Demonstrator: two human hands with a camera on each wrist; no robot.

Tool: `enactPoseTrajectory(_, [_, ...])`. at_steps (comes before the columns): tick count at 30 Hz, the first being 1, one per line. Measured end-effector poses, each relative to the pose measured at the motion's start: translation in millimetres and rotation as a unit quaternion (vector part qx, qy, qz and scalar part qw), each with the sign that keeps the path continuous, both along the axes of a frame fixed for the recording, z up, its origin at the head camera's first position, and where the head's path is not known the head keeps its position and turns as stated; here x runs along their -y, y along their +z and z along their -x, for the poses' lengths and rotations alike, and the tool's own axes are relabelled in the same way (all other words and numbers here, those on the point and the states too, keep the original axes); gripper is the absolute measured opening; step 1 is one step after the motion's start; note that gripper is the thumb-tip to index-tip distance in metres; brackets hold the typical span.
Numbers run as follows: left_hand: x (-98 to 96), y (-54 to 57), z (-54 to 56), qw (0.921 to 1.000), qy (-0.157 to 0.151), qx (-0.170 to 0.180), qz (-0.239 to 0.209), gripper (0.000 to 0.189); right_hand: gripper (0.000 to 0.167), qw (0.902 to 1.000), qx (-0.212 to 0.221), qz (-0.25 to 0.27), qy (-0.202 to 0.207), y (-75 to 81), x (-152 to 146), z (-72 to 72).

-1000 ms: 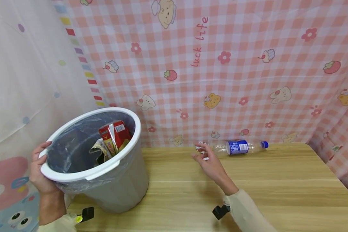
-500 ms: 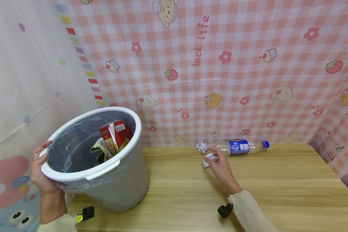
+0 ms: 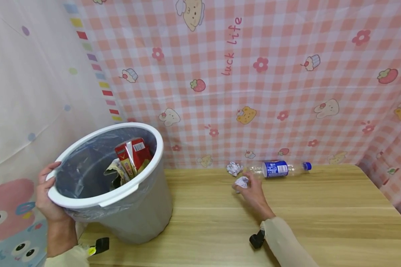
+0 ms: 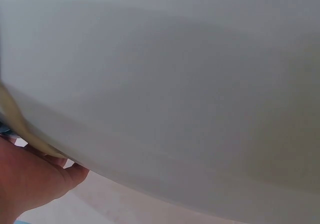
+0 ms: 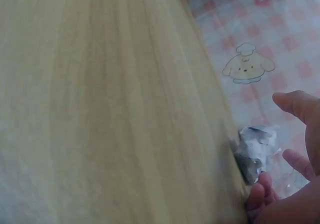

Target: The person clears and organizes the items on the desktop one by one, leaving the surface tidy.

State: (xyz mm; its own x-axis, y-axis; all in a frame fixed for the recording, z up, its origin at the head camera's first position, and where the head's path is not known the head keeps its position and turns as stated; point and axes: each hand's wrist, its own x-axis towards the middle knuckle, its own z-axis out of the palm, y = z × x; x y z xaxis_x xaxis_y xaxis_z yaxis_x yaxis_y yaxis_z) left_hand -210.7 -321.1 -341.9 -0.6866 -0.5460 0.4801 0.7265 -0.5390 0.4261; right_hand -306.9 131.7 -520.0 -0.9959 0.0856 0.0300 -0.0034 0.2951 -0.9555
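A white-rimmed grey trash bin (image 3: 155, 193) with a clear liner stands tilted at the left of the table. My left hand (image 3: 51, 196) grips its rim from the left side, and the left wrist view shows that hand (image 4: 35, 179) beside the bin's grey wall (image 4: 165, 94). Near the back of the table, my right hand (image 3: 254, 191) holds a crumpled paper ball (image 3: 242, 182) between thumb and fingers. Just behind it lies a second crumpled paper ball (image 3: 234, 168). A clear plastic bottle (image 3: 276, 168) with blue label and cap rests on its side to the right.
Inside the bin are a red box (image 3: 138, 154) and a crumpled wrapper (image 3: 115, 172). A pink checked cloth (image 3: 270, 92) hangs along the table's back edge, and a white patterned curtain (image 3: 53, 111) hangs at the left. The wooden table (image 3: 320, 222) extends to the right.
My right hand has moved right and down from the far paper ball to the nearer one, and its fingers have closed around it. The left hand stays on the bin rim.
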Motion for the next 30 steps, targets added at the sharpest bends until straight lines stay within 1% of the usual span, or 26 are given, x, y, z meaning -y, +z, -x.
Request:
enactPoseTrajectory(4, [0.4, -0.5, -0.4, 0.9999, -0.005, -0.002, -0.011, 0.035, 0.067, 0.9999, 0.012, -0.006, 0.003, -3.4, 0.1, -1.1])
enactPoseTrajectory(8, [1.0, 0.1, -0.3, 0.9998, -0.001, 0.000, -0.018, 0.035, 0.072, 0.9995, 0.022, -0.021, 0.000, -3.8, 0.0, -2.5])
enactPoseTrajectory(13, [-1.9, 3.0, 1.9, 0.9999, 0.006, 0.011, -0.007, 0.034, 0.077, 0.9978, 0.032, -0.057, 0.000, -2.3, -1.5, -3.1])
enactPoseTrajectory(16, [-3.4, 4.5, 2.9, 0.9999, 0.007, 0.011, -0.010, 0.034, 0.079, 0.9970, 0.035, -0.069, 0.002, -1.8, -1.5, -2.6])
enactPoseTrajectory(20, [-2.7, 4.0, 2.3, 0.9997, 0.009, 0.006, -0.023, 0.034, 0.078, 0.9969, 0.035, -0.071, 0.004, -2.7, 0.6, -2.2])
enactPoseTrajectory(24, [-1.0, 1.9, 1.6, 0.9997, 0.007, 0.005, -0.023, 0.035, 0.077, 0.9970, 0.043, -0.064, -0.003, -4.6, 2.8, -3.4])
enactPoseTrajectory(30, [-0.1, 0.2, 2.2, 0.9993, -0.006, -0.008, -0.037, 0.035, 0.073, 0.9960, 0.034, -0.082, -0.004, -8.2, 2.9, -4.4])
